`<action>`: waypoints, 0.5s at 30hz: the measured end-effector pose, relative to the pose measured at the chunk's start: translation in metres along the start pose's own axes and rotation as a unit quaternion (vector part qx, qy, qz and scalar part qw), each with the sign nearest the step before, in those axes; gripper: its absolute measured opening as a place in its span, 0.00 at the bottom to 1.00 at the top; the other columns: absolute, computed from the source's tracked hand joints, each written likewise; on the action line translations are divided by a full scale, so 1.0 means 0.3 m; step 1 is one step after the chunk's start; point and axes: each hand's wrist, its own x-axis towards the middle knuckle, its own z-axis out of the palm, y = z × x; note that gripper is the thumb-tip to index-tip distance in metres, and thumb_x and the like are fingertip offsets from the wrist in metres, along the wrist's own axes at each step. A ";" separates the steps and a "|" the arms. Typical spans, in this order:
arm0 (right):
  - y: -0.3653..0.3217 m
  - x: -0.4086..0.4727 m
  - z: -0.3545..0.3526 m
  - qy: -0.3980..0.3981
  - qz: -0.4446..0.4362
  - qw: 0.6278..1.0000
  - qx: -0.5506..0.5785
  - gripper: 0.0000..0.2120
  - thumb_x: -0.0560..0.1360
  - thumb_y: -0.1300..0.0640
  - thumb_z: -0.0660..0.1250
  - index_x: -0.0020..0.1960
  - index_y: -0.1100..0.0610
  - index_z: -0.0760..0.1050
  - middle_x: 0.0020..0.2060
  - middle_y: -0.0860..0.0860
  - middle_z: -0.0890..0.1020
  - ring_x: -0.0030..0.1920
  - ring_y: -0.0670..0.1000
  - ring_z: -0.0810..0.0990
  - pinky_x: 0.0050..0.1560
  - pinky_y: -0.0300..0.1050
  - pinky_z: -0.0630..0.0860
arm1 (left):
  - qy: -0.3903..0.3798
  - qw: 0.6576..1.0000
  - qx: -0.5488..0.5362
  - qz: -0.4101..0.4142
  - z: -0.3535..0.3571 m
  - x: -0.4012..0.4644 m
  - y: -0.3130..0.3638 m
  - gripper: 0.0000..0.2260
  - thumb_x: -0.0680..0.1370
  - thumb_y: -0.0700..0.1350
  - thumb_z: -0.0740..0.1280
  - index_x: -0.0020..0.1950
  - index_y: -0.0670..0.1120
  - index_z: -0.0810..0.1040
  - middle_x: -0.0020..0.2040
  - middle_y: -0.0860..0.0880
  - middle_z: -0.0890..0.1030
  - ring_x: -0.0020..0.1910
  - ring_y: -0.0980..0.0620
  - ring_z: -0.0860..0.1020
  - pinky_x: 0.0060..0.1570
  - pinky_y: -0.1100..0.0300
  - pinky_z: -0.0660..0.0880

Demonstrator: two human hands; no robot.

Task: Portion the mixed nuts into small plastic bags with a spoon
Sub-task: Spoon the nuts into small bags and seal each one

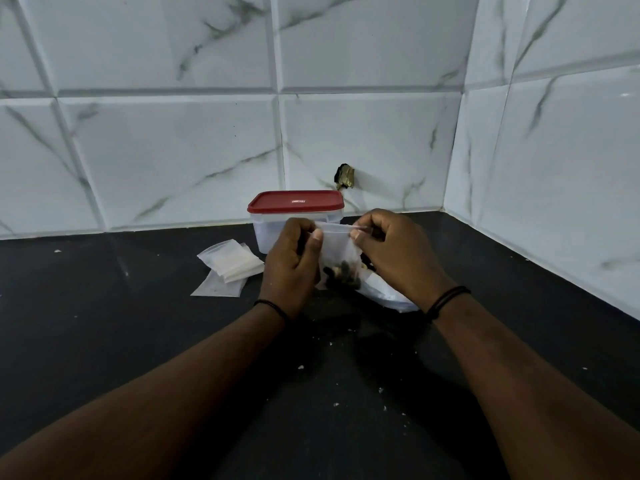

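Note:
A small clear plastic bag [337,252] hangs between my two hands above the black counter, with dark and pale nuts [341,271] in its bottom. My left hand [292,263] pinches the bag's top left corner. My right hand [394,252] pinches the top right end of its zip strip. Under my right hand lies a larger white plastic bag [388,292], with a few nuts showing beside my fingers. No spoon is visible.
A white plastic box with a red lid [296,202] stands behind my hands against the tiled wall. A small pile of flat plastic bags [230,266] lies to the left. Pale crumbs dot the black counter [138,306]. The wall corner closes the right side.

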 end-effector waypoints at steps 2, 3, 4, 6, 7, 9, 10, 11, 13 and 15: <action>0.001 -0.002 0.004 -0.010 -0.004 1.000 0.014 0.01 0.76 0.56 0.69 0.46 0.52 0.80 0.34 0.42 0.81 0.34 0.43 0.79 0.44 0.47 0.81 | 0.024 0.999 0.022 0.006 -0.006 0.003 -0.007 0.05 0.81 0.43 0.62 0.46 0.52 0.72 0.40 0.53 0.76 0.39 0.58 0.75 0.38 0.68 0.73; 0.002 -0.002 0.005 -0.015 -0.006 1.000 0.018 0.01 0.76 0.56 0.70 0.46 0.52 0.80 0.35 0.42 0.81 0.35 0.42 0.79 0.44 0.46 0.81 | 0.033 0.999 0.033 0.007 -0.007 0.003 -0.010 0.05 0.81 0.43 0.63 0.46 0.51 0.73 0.40 0.53 0.76 0.39 0.58 0.75 0.38 0.68 0.73; 0.003 -0.002 0.006 -0.019 -0.009 1.000 0.019 0.00 0.75 0.56 0.71 0.46 0.52 0.81 0.35 0.42 0.81 0.35 0.42 0.79 0.45 0.46 0.81 | 0.038 0.998 0.039 0.008 -0.006 0.002 -0.013 0.04 0.80 0.43 0.64 0.46 0.50 0.73 0.39 0.54 0.77 0.38 0.57 0.76 0.38 0.67 0.73; 0.003 -0.003 0.007 -0.030 -0.021 0.999 0.019 0.02 0.74 0.56 0.72 0.44 0.53 0.80 0.34 0.42 0.81 0.35 0.41 0.79 0.44 0.42 0.79 | 0.039 0.998 0.045 0.007 -0.006 0.002 -0.018 0.02 0.80 0.43 0.65 0.47 0.48 0.74 0.40 0.54 0.77 0.39 0.56 0.77 0.38 0.64 0.76; 0.002 -0.004 0.008 -0.036 -0.028 0.999 0.018 0.02 0.74 0.57 0.73 0.43 0.53 0.80 0.34 0.42 0.81 0.34 0.40 0.79 0.43 0.40 0.78 | 0.038 0.998 0.051 0.008 -0.007 0.003 -0.018 0.01 0.79 0.43 0.65 0.48 0.48 0.75 0.41 0.54 0.77 0.40 0.57 0.77 0.39 0.66 0.75; 0.001 -0.008 0.012 -0.041 -0.036 0.998 0.017 0.03 0.74 0.57 0.72 0.41 0.55 0.80 0.33 0.43 0.81 0.33 0.39 0.78 0.40 0.36 0.76 | 0.038 0.997 0.064 0.018 -0.012 0.003 -0.013 0.01 0.79 0.43 0.66 0.49 0.47 0.76 0.42 0.55 0.77 0.41 0.60 0.76 0.39 0.71 0.73; 0.001 -0.009 0.015 -0.041 -0.037 0.998 0.015 0.03 0.74 0.57 0.72 0.41 0.55 0.80 0.33 0.43 0.81 0.33 0.39 0.77 0.39 0.33 0.74 | 0.037 0.997 0.067 0.022 -0.013 0.003 -0.009 0.01 0.78 0.43 0.67 0.49 0.46 0.76 0.42 0.55 0.77 0.41 0.60 0.76 0.40 0.72 0.73; 0.002 -0.009 0.017 -0.040 -0.038 0.998 0.009 0.03 0.73 0.57 0.71 0.41 0.54 0.80 0.33 0.43 0.81 0.34 0.39 0.77 0.38 0.32 0.72 | 0.036 0.997 0.070 0.025 -0.014 0.003 -0.007 0.02 0.78 0.43 0.68 0.48 0.46 0.76 0.42 0.55 0.77 0.41 0.60 0.76 0.40 0.72 0.73; 0.004 -0.009 0.022 -0.041 -0.044 0.998 -0.011 0.03 0.73 0.57 0.70 0.41 0.54 0.80 0.35 0.44 0.82 0.36 0.40 0.78 0.38 0.30 0.71 | 0.037 0.996 0.075 0.025 -0.013 0.002 -0.007 0.02 0.77 0.43 0.69 0.47 0.47 0.77 0.41 0.55 0.77 0.40 0.59 0.77 0.39 0.72 0.73; 0.004 -0.009 0.024 -0.042 -0.050 0.998 -0.023 0.02 0.73 0.57 0.70 0.41 0.53 0.80 0.37 0.45 0.82 0.38 0.41 0.79 0.40 0.32 0.72 | 0.039 0.996 0.076 0.021 -0.013 0.002 -0.010 0.02 0.77 0.42 0.70 0.46 0.47 0.77 0.40 0.55 0.78 0.40 0.59 0.77 0.39 0.72 0.73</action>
